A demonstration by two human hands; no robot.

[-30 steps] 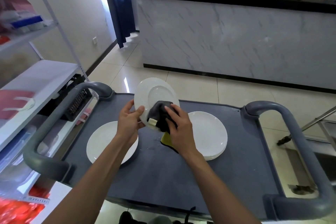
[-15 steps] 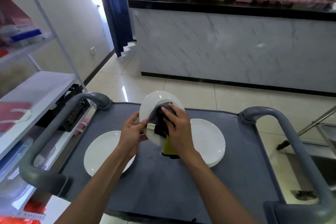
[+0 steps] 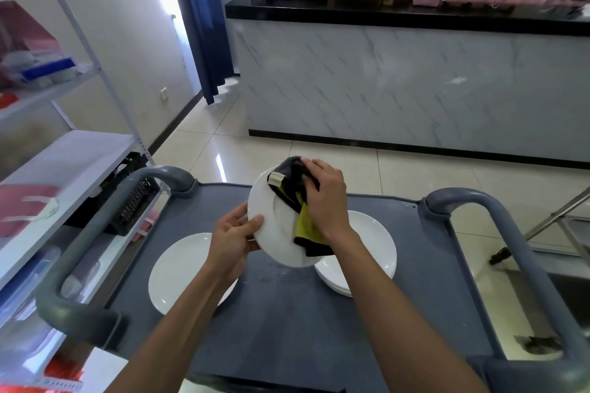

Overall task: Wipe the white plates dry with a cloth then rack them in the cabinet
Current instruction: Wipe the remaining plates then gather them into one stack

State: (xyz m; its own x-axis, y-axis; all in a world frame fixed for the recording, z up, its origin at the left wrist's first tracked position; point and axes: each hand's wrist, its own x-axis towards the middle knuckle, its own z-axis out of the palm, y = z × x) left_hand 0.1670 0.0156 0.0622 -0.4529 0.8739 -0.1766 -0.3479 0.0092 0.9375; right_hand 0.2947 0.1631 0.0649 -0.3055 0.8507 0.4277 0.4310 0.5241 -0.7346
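Note:
Tilted above the grey cart top [image 3: 287, 329], a white plate [image 3: 274, 233] is gripped at its left rim by my left hand [image 3: 234, 239]. My right hand [image 3: 325, 198] grips a dark grey and yellow cloth [image 3: 298, 201] and presses it on the plate's upper right part. Flat on the cart at the left lies a single white plate [image 3: 178, 271]. A small stack of white plates [image 3: 373, 249] lies at the right, partly behind my right forearm.
Grey cart handles rise at the left [image 3: 95, 233] and right [image 3: 498, 233]. A white metal shelf unit [image 3: 64, 163] with boxes stands close on the left. A marble-fronted counter [image 3: 399, 80] crosses the back. A metal frame [image 3: 558, 217] is at the right edge.
My right hand has slid the cloth from the plate's middle up to its top edge. The plate has tipped a little and my view has lifted.

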